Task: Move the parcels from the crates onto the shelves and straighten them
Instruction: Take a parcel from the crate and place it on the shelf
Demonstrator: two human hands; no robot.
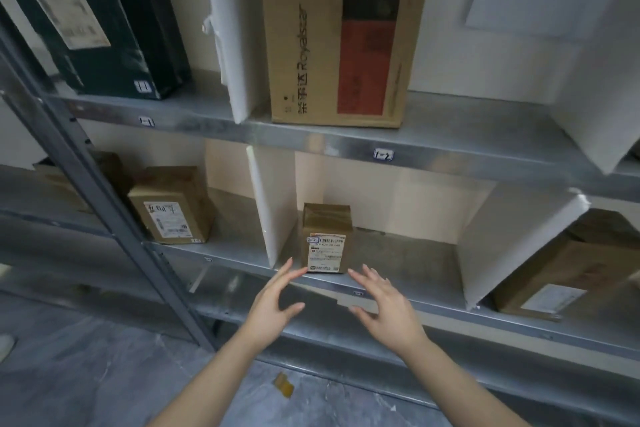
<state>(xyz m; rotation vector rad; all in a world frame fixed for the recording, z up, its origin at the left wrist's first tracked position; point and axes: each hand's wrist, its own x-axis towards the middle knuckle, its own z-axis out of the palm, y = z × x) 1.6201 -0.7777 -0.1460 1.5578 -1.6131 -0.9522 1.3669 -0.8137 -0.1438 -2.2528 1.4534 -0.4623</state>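
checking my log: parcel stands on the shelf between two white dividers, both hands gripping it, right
Not gripping: in the head view the left hand and right hand are open in front of the parcel. The rest holds.

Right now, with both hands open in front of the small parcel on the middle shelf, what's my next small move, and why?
Probably bring both hands onto the sides of the parcel and ease it back. The left hand and right hand flank it, open, gripping nothing, and it stands upright at the front edge of the shelf, beside the white divider.
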